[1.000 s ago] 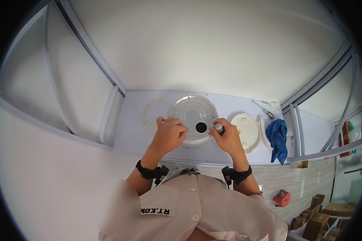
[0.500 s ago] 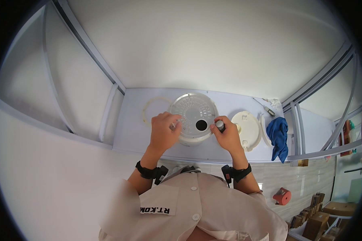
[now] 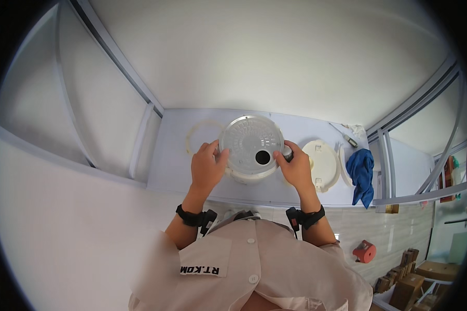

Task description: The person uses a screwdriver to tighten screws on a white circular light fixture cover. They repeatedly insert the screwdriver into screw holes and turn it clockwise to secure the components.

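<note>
A round silver plate (image 3: 246, 140) with embossed marks and a black round hole (image 3: 263, 157) lies over a round white body (image 3: 247, 178) on the table. My left hand (image 3: 207, 165) is closed on the plate's left rim, thumb near the top and fingers along the side. On the opposite side, my right hand (image 3: 296, 165) grips the right rim, its thumb beside the hole. A short grey cylinder (image 3: 288, 153) shows by the right fingers; whether it is held or fixed there I cannot tell. The undersides of both grips are hidden.
Right of the body lie a cream round cover (image 3: 324, 168), a curved white strip (image 3: 343, 165), a screwdriver (image 3: 345, 136) and a blue cloth (image 3: 360, 173) over the table's edge. A thin pale ring (image 3: 194, 132) is at left. The wall (image 3: 259, 57) rises behind.
Both hands have shifted slightly up along the plate's sides and now hold its rim. The grey cylinder at the right hand is more covered than before.
</note>
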`<action>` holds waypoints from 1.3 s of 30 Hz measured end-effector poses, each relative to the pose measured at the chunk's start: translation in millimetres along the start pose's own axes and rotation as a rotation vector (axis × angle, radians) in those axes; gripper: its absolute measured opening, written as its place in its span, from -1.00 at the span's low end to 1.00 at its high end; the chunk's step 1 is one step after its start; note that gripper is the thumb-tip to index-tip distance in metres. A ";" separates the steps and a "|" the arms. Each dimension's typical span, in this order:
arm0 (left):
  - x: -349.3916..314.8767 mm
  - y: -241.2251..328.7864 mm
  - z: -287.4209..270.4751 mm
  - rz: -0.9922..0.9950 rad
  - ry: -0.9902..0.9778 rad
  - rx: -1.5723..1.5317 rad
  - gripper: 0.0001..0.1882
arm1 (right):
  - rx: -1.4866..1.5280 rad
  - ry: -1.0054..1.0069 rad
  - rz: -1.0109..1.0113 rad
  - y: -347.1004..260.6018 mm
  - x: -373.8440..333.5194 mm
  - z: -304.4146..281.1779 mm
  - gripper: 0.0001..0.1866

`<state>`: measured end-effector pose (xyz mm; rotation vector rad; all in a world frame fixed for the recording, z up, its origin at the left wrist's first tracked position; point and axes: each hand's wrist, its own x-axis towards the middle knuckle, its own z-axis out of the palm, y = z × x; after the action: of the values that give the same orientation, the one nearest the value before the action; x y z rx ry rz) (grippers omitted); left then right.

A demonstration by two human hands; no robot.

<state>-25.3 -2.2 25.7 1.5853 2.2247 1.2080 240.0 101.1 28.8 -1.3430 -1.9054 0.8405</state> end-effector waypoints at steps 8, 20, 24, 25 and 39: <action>3.6 1.6 2.4 0.005 0.025 -0.007 -0.56 | 0.091 0.012 0.036 -10.7 2.8 2.3 -0.45; 5.2 17.5 -28.6 -0.240 0.043 -0.206 -0.58 | 0.234 -0.083 0.097 -41.8 -0.5 -4.4 -0.33; 1.6 13.9 -36.0 -0.272 0.037 -0.239 -0.58 | 0.298 -0.060 0.048 -41.5 -3.4 6.6 -0.24; -0.1 12.3 -37.3 -0.278 0.043 -0.244 -0.58 | 0.294 -0.086 0.055 -43.6 -3.7 6.4 -0.23; -18.4 1.7 -48.9 -0.315 0.067 -0.224 -0.50 | 0.259 -0.084 -0.029 -54.3 -11.0 19.8 -0.39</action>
<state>-42.6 -42.9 53.5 1.0805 2.1807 1.3727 198.0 73.4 59.1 -1.1369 -1.8011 1.1027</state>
